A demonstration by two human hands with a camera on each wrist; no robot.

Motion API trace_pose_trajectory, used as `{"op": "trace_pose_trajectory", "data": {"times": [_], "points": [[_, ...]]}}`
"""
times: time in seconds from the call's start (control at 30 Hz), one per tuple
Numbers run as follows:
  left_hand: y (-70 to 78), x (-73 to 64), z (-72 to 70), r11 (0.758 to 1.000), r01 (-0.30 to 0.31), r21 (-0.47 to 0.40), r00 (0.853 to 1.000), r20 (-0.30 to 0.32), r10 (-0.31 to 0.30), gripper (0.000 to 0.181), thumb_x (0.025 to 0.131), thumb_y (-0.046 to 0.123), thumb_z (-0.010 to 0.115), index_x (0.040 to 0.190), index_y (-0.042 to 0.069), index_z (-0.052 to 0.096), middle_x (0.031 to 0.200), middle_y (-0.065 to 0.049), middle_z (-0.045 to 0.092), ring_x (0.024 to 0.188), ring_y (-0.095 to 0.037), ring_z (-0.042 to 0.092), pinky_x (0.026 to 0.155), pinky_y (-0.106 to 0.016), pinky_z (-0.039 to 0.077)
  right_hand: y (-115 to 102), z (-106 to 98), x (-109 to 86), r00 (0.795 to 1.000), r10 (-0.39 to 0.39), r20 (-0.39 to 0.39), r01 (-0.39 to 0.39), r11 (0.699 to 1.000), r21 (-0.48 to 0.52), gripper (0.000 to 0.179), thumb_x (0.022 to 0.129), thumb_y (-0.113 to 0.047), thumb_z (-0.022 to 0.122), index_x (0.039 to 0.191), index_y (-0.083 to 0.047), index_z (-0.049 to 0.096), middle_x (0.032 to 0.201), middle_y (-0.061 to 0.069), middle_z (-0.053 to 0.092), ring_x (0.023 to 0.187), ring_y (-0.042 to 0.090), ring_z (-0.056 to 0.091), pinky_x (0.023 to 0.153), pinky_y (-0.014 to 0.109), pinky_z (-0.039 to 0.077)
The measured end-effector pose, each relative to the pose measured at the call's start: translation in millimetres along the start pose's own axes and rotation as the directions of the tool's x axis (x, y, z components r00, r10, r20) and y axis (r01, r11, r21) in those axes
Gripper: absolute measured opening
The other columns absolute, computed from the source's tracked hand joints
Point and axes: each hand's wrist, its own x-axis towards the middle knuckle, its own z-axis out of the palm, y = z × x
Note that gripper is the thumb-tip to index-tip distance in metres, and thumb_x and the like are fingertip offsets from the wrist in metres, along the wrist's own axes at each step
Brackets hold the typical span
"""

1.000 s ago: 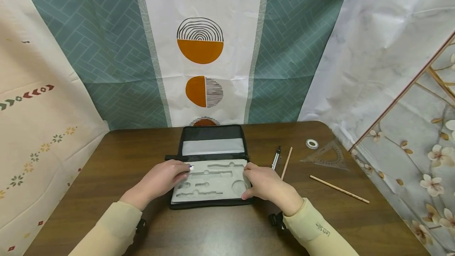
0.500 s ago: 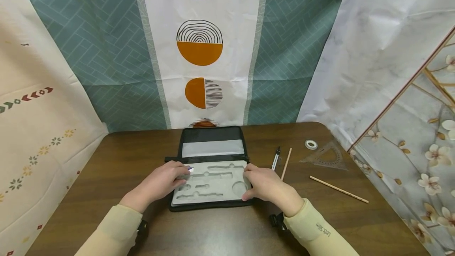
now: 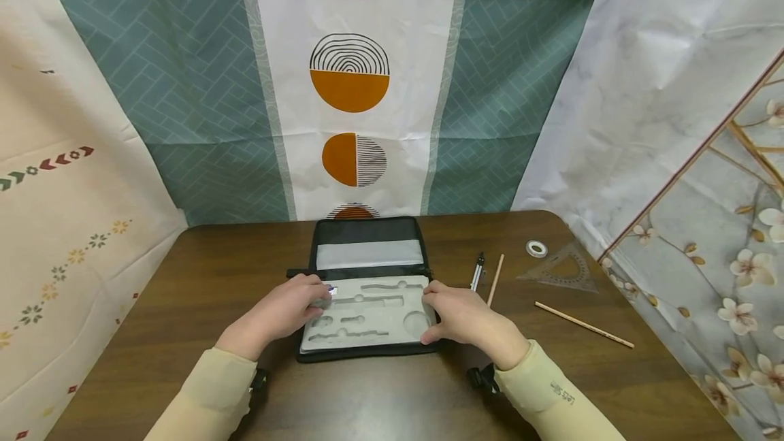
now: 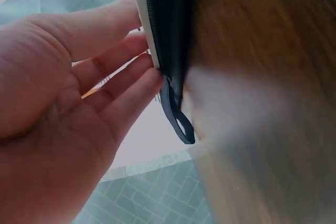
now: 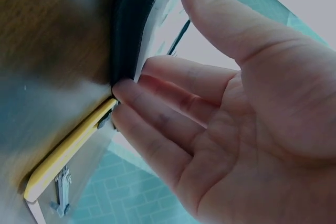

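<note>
A black zippered case (image 3: 367, 228) lies unfolded on the table. Its near half holds a pale grey moulded tray (image 3: 392, 317) with several shaped hollows. My left hand (image 3: 283, 315) touches the tray's left edge; the left wrist view shows its fingers extended to the rim beside the zipper (image 4: 149, 9). On the opposite side, my right hand (image 3: 468, 318) has its fingertips on the tray's right edge and its thumb near the front corner. A small white piece with a blue mark (image 3: 332, 290) shows by my left fingertips, in the tray's upper left.
To the right lie a drawing compass (image 3: 477, 271), a thin wooden stick (image 3: 495, 281) and another stick (image 3: 584, 324). Behind them are a white ring-shaped roll (image 3: 536, 248) and a clear triangular ruler (image 3: 563, 271). Patterned cloths (image 3: 202, 121) hang around the table (image 3: 367, 400).
Both hands stay at the tray's sides, with barely any shift of the fingers. The head view has moved slightly.
</note>
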Motion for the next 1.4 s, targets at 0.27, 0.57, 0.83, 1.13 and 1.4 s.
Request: {"op": "trace_pose_trajectory", "data": {"times": [0.27, 0.57, 0.83, 1.13, 1.4], "points": [[0.3, -2.1, -1.8, 1.000, -0.021, -0.014, 1.000, 0.001, 0.021, 0.026, 0.093, 0.002, 0.088, 0.117, 0.010, 0.082, 0.115, -0.003, 0.073, 0.111, -0.026, 0.066, 0.096, -0.046, 0.060, 8.1, -1.4, -2.4, 0.998, -0.059, 0.009, 0.059, 0.998, 0.019, 0.061, 0.085, -0.038, 0.098, 0.129, -0.004, 0.074, 0.139, 0.012, 0.065, 0.105, 0.027, 0.073, 0.089, 0.045, 0.061], [-2.0, -4.9, 2.1, 1.000, 0.010, -0.029, 1.000, 0.017, -0.010, 0.026, 0.093, 0.002, 0.087, 0.118, 0.009, 0.083, 0.121, -0.006, 0.074, 0.117, -0.029, 0.068, 0.100, -0.048, 0.059, 10.1, 3.3, -0.1, 0.997, -0.067, 0.035, 0.065, 0.997, 0.038, 0.066, 0.086, -0.038, 0.097, 0.136, -0.002, 0.072, 0.142, 0.013, 0.064, 0.110, 0.028, 0.072, 0.092, 0.047, 0.061], [-2.1, -3.6, 1.7, 0.999, 0.026, -0.040, 1.000, 0.019, -0.025, 0.026, 0.094, 0.002, 0.087, 0.118, 0.009, 0.084, 0.122, -0.006, 0.074, 0.118, -0.030, 0.067, 0.101, -0.048, 0.059, 14.7, -0.7, 0.8, 0.995, -0.090, 0.050, 0.089, 0.996, 0.028, 0.067, 0.089, -0.037, 0.095, 0.140, -0.001, 0.071, 0.146, 0.014, 0.063, 0.117, 0.028, 0.071, 0.094, 0.046, 0.061], [-2.0, -1.6, 1.6, 0.999, 0.026, -0.038, 0.999, 0.030, -0.025, 0.024, 0.095, 0.003, 0.086, 0.118, 0.009, 0.084, 0.124, -0.007, 0.074, 0.119, -0.031, 0.067, 0.102, -0.049, 0.058, 24.1, -1.8, -3.9, 0.993, -0.106, 0.042, 0.102, 0.990, 0.097, 0.067, 0.092, -0.035, 0.093, 0.144, 0.001, 0.069, 0.155, 0.016, 0.060, 0.132, 0.033, 0.067, 0.105, 0.052, 0.056], [-4.4, -1.2, -1.4, 0.999, 0.012, -0.047, 1.000, 0.025, -0.011, 0.024, 0.094, 0.002, 0.086, 0.117, 0.009, 0.084, 0.127, -0.009, 0.074, 0.123, -0.034, 0.066, 0.104, -0.051, 0.057, 28.4, -4.7, -20.7, 0.994, -0.102, -0.036, 0.105, 0.992, 0.072, 0.066, 0.092, -0.033, 0.093, 0.144, 0.000, 0.069, 0.153, 0.016, 0.062, 0.125, 0.031, 0.071, 0.098, 0.050, 0.060]]}}
